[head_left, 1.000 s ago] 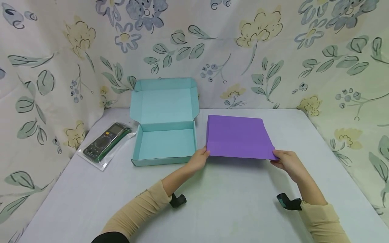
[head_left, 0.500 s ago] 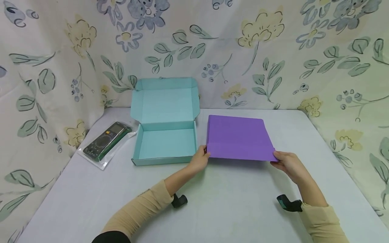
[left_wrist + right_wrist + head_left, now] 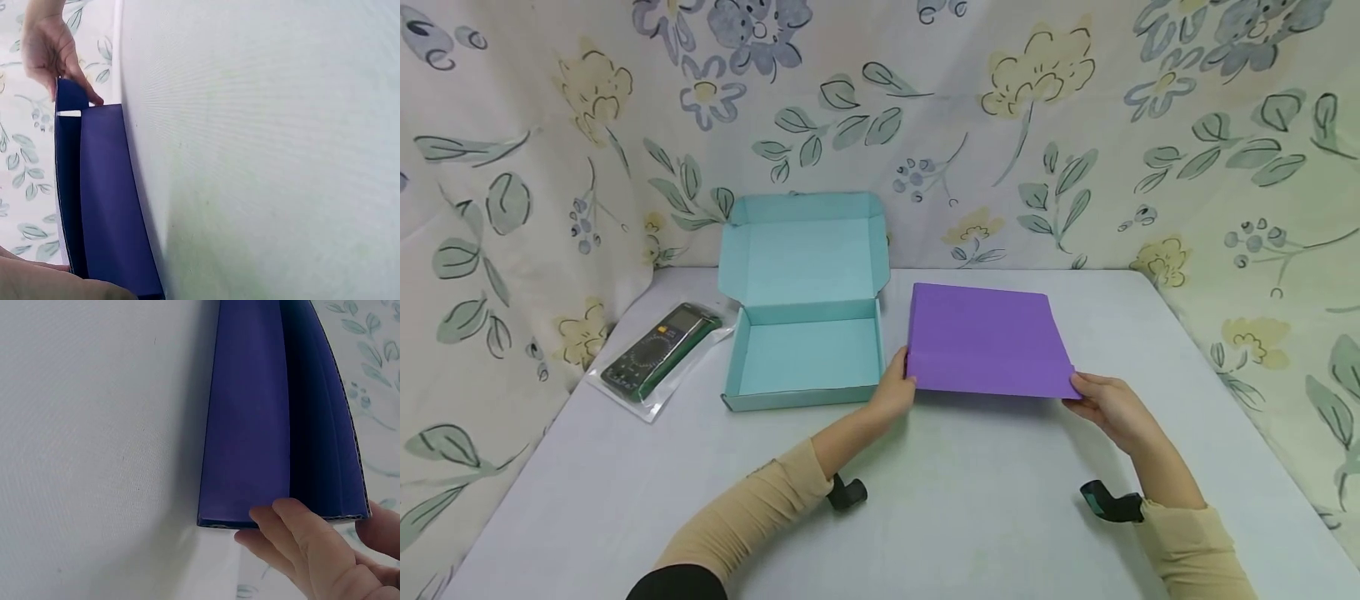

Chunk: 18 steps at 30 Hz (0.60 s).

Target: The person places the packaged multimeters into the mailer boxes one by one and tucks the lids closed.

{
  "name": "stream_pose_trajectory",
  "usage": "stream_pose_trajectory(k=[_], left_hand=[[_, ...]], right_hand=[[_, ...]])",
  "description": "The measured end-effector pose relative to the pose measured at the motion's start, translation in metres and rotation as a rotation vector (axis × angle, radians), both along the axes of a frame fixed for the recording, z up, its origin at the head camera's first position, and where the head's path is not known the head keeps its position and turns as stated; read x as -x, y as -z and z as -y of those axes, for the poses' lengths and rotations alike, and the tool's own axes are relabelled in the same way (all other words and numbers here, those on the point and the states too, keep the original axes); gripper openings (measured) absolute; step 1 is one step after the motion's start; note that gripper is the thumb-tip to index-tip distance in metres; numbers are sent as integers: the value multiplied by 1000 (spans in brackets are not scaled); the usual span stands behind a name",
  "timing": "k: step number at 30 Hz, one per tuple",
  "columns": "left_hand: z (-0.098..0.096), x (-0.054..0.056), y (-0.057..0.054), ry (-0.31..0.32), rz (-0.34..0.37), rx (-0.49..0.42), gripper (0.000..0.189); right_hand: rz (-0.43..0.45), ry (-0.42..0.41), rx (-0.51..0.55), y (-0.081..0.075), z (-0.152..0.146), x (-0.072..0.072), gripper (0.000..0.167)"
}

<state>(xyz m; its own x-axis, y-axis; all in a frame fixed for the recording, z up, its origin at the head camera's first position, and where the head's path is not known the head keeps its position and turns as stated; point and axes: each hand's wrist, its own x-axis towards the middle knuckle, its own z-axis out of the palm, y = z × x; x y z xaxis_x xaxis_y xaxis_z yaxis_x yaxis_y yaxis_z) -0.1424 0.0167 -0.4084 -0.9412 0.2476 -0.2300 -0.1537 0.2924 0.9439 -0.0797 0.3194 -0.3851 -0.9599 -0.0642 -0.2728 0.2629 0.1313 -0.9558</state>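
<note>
A purple cardboard box [image 3: 988,342] sits right of centre on the table, its lid lifted slightly at the near side. The dark gap under the lid, above the front wall [image 3: 247,425], shows in the right wrist view. My left hand [image 3: 892,392] holds the box at its near left corner, fingers along the left side. At the near right corner my right hand [image 3: 1105,404] pinches the lid, thumb on its outer face and fingers by the front wall's end. What lies inside the purple box is hidden.
An uncovered turquoise box [image 3: 808,354] with its lid upright stands just left of the purple one. Further left lies a multimeter [image 3: 658,352] in a clear plastic bag. A floral curtain [image 3: 955,125] hangs behind the white table [image 3: 985,500].
My left hand has slid slightly forward along the purple box's left side. The right hand and the box stay almost still. The whole view shifts a little.
</note>
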Motion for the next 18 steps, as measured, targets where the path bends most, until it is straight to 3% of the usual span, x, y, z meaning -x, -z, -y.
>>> stream_pose_trajectory(k=[9, 14, 16, 18], left_hand=[[-1, -2, 4, -25, -13, -17, 57], [-4, -4, 2, -43, -57, -8, 60], [-4, -3, 1, -36, -47, -11, 61], [-2, -1, -1, -26, 4, -29, 65]], right_hand=[[37, -44, -127, 7, -1, 2, 55], [38, -77, -322, 4, -8, 6, 59], [39, -108, -391, 1, -12, 8, 61], [39, -120, -395, -2, -17, 12, 64]])
